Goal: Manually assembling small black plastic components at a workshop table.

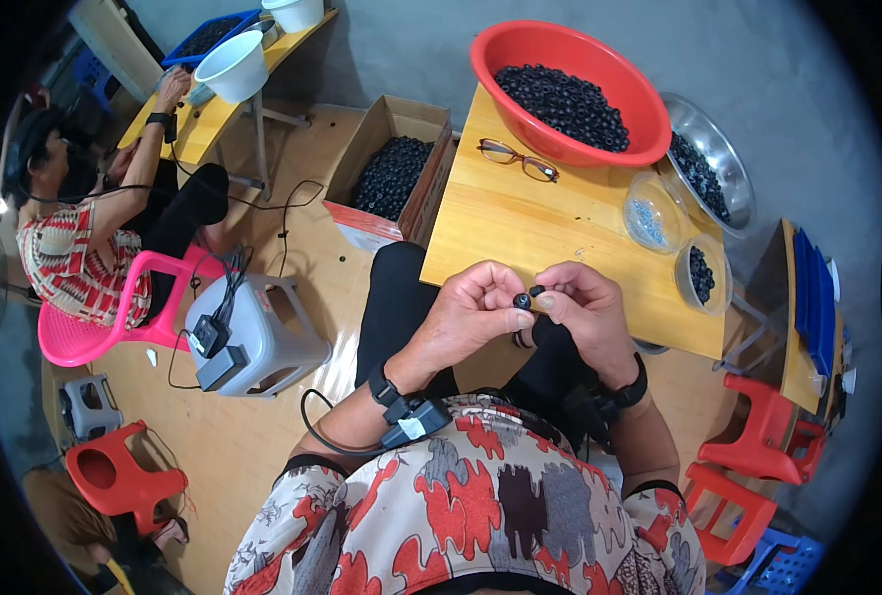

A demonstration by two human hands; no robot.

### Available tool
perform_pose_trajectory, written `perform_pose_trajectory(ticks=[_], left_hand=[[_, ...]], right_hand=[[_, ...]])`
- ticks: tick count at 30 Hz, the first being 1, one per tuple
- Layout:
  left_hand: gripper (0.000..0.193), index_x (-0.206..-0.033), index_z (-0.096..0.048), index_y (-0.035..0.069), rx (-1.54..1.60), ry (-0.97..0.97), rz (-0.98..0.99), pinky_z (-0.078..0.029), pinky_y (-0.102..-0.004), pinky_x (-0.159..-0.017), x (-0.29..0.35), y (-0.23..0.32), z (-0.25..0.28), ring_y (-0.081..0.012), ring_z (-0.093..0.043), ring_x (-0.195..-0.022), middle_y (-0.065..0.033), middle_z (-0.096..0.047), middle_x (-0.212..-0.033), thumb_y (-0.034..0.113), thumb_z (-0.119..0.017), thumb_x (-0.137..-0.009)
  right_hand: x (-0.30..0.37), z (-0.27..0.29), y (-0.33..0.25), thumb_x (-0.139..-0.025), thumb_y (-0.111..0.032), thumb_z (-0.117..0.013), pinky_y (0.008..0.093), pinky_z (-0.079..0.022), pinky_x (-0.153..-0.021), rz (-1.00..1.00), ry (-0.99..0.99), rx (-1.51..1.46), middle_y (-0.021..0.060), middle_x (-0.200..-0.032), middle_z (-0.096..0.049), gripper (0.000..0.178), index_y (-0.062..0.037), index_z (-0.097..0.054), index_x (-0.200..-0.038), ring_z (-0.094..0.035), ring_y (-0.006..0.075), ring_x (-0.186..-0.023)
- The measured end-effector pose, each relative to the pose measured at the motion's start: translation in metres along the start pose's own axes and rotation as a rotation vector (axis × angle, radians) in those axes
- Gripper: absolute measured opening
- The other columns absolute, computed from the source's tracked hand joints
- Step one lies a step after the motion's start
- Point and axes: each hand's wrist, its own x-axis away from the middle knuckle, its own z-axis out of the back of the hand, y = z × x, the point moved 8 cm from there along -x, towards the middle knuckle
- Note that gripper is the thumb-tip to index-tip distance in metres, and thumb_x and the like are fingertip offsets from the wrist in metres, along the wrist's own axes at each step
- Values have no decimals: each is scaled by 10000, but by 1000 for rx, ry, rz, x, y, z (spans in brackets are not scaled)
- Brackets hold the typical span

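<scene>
My left hand (472, 309) is closed, pinching a small round black part (522, 301) with a hole in its face between thumb and fingers. My right hand (591, 315) is closed on a second small black piece (536, 291), held right beside the first. Whether the two pieces touch I cannot tell. Both hands are over the near edge of the yellow wooden table (550, 226). Beyond them stands a red basin (614, 79) heaped with black ring-like parts. Near my right hand are a clear bowl of black parts (715, 295) and another bowl with small pale-blue bits (659, 212).
A steel bowl (741, 183) and glasses (520, 160) are on the table. A cardboard box (435, 193) of black parts stands left of it. Further left, a person (84, 233) works beside a grey stool (272, 327) with cables. Red stools (748, 431) stand at right.
</scene>
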Motion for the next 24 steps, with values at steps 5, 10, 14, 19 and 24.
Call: perform_pose_trajectory(ticks=[5, 10, 14, 19, 24], left_hand=[[228, -949, -556, 51, -21, 16, -13, -464, -159, -661, 0, 1, 1, -14, -540, -711, 42, -560, -794, -26, -685, -777], [213, -926, -564, 53, -70, 4, 3, -465, -160, -641, 0, -3, 4, -19, -545, -690, 44, -565, -762, -22, -692, -773], [206, -920, -569, 51, -20, -12, 19, -470, -165, -638, -1, -3, 0, -28, -556, -689, 26, -587, -770, -15, -696, -773], [200, -925, -583, 45, 46, -53, 101, -485, -180, -629, -1, -9, 0, -51, -579, -684, -6, -623, -793, 4, -706, -773], [201, -933, -591, 43, 4, -32, 128, -495, -187, -617, -1, -16, 3, -55, -583, -689, -8, -619, -800, 15, -709, -773]], right_hand=[[1, -7, 6, -858, -12, -594, 188, -449, -679, -36, -37, 18, 7, -848, -635, 156, 5, -608, -1012, -565, 50, -765], [1, -8, 4, -852, -14, -602, 195, -455, -683, -22, -35, 130, 16, -846, -641, 138, 4, -617, -989, -571, 52, -774], [2, -7, 6, -841, -10, -617, 196, -458, -689, -11, -32, 138, 13, -830, -640, 129, 4, -621, -968, -569, 52, -765], [2, -4, 15, -834, -7, -624, 194, -455, -669, -24, -43, 94, -1, -799, -628, 129, -3, -614, -962, -561, 48, -738], [4, 1, 28, -839, -16, -628, 167, -414, -562, -92, -45, 67, -20, -771, -611, 118, -21, -608, -955, -524, 20, -662]])
